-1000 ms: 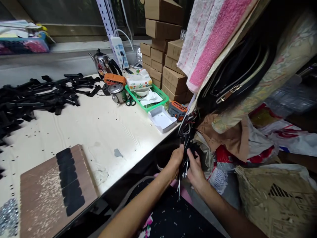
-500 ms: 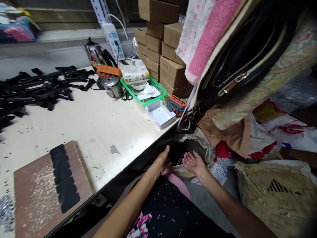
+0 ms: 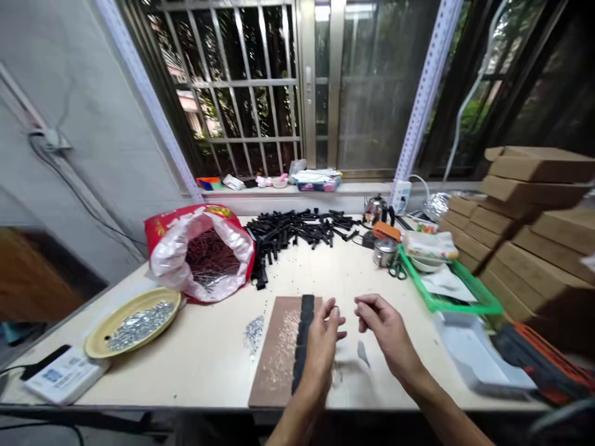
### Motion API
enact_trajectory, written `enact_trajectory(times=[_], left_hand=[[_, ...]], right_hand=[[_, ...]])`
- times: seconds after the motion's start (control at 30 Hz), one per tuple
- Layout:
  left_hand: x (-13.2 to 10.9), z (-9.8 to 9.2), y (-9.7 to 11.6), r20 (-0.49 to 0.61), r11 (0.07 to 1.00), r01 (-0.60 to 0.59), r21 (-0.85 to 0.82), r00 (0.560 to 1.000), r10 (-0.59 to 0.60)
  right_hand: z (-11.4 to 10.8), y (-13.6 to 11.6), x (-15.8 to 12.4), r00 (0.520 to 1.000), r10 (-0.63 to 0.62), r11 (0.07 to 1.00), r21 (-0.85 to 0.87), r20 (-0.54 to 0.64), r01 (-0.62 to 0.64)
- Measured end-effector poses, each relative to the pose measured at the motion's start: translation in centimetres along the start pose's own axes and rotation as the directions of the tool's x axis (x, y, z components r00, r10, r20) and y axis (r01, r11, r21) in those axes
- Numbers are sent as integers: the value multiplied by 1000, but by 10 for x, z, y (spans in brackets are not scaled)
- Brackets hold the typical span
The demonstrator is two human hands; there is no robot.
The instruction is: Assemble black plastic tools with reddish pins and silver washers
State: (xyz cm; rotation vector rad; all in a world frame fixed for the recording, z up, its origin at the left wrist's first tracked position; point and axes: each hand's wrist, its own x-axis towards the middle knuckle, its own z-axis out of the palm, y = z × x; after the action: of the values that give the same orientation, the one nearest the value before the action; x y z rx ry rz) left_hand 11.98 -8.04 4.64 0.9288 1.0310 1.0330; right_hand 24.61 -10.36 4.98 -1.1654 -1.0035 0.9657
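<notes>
My left hand (image 3: 323,341) hovers over the right edge of a brown board (image 3: 271,371), fingers apart and loosely bent. I see nothing in it. A row of flat black pieces (image 3: 303,331) lies along that board, close to the left hand. Right of it, my right hand (image 3: 385,328) hangs above the table, its fingers half curled and slightly parted, with no object visible in them. A small grey flat scrap (image 3: 362,353) lies on the tabletop between the hands. Light crumb-like marks cover the board's left part.
Behind the board lies a heap of black parts (image 3: 297,229). To the left are a red bag (image 3: 160,226) of dark red pieces, a yellow dish (image 3: 95,344) of small metal pieces and a white box (image 3: 69,378). On the right are a green basket (image 3: 483,303), a white tray (image 3: 483,371) and cartons (image 3: 534,248).
My view has swung left and up from the floor bag to the table. Both hands have risen from beside that bag to above the tabletop. The right hand's fingers are more curled.
</notes>
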Motion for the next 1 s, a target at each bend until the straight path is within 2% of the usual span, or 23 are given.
enact_trajectory(times=[0.1,0.17,0.2,0.27,0.37,0.43,0.5,0.6,0.7,0.8,0.87,0.93,1.0], left_hand=[[30,-48,20,-155,998,-62,21,986,64],[51,-74,30,-217,995,-89,44,971,96],[61,-84,34,-241,994,-88,56,965,99],[81,-100,41,-266,994,-76,85,959,96],[107,-114,45,-269,990,-60,124,959,92],[121,-120,42,-266,989,-38,141,961,75],[133,-127,35,-270,987,-28,160,960,71],[145,-138,25,-281,978,-55,203,953,113],[150,-146,23,-291,961,-90,261,942,167],[150,-145,24,-265,932,-117,344,940,216],[148,-142,23,-228,879,-158,449,932,283],[148,-138,20,-153,739,-253,624,888,433],[150,-136,14,4,481,-352,803,811,586]], right_hand=[[35,27,77,984,-62,933,-342,164,116],[53,44,134,971,-117,748,-625,206,223],[60,50,162,967,-140,675,-695,211,249],[72,59,216,963,-160,562,-782,216,268],[91,68,288,965,-129,445,-857,226,260],[104,77,324,966,-96,363,-895,241,260],[117,88,350,966,-51,288,-922,254,258],[135,108,363,964,11,193,-946,267,260],[142,122,351,954,49,136,-949,295,286],[135,123,326,934,93,132,-934,344,330],[124,119,309,919,123,165,-921,374,353],[113,115,292,905,150,221,-906,397,361],[106,113,274,885,172,288,-881,433,375]])
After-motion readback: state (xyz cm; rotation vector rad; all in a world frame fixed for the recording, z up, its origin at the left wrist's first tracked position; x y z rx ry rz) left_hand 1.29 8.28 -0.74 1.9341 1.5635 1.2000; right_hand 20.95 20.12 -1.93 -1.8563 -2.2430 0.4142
